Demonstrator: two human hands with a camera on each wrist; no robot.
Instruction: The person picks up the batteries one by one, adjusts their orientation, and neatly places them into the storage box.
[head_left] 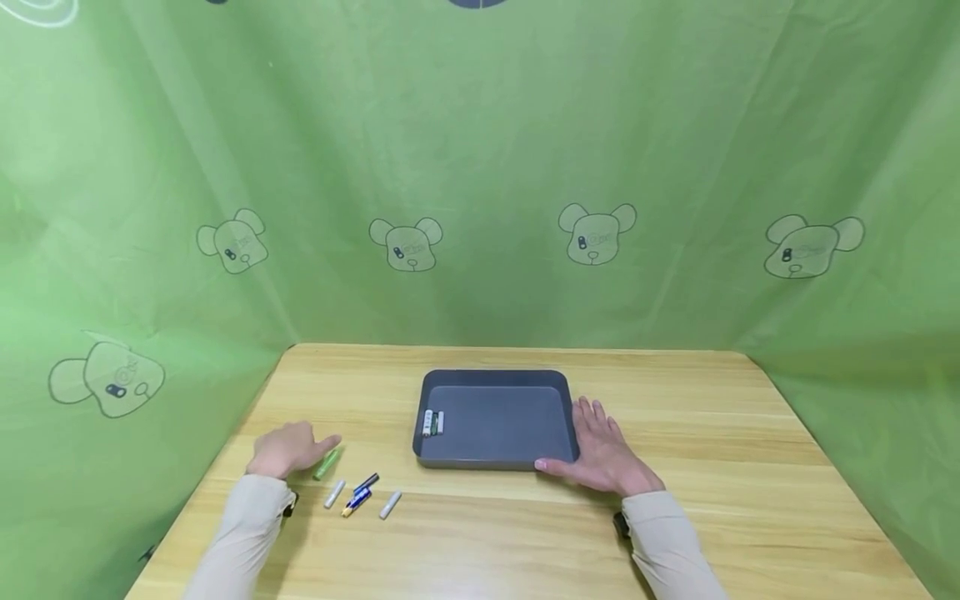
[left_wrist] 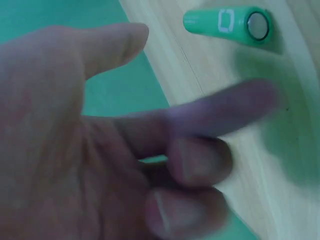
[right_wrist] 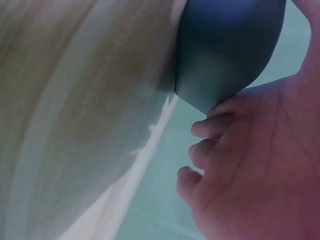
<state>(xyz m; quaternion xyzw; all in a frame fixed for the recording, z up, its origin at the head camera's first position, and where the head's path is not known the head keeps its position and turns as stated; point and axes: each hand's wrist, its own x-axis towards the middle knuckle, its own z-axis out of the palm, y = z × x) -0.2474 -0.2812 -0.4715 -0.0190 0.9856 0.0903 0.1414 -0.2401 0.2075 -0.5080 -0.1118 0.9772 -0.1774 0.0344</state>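
My left hand (head_left: 288,450) is over the left part of the table, beside a green battery (head_left: 326,464). In the left wrist view that battery lies a short way off the fingertips, its flat metal end showing. The thumb and index finger reach out apart with nothing between them, while two other fingers bend loosely. My right hand (head_left: 600,450) rests against the near right corner of a dark grey tray (head_left: 495,460). Its thumb lies at the front rim, and the other fingers extend along the right side wall. A few small batteries (head_left: 428,423) lie side by side at the tray's left.
Between the left hand and the tray lie a white battery (head_left: 334,493), a dark battery (head_left: 366,483), a blue and yellow battery (head_left: 356,502) and another white battery (head_left: 390,505). Green curtains (head_left: 487,300) with bear faces enclose the wooden table (head_left: 480,542) at back and sides.
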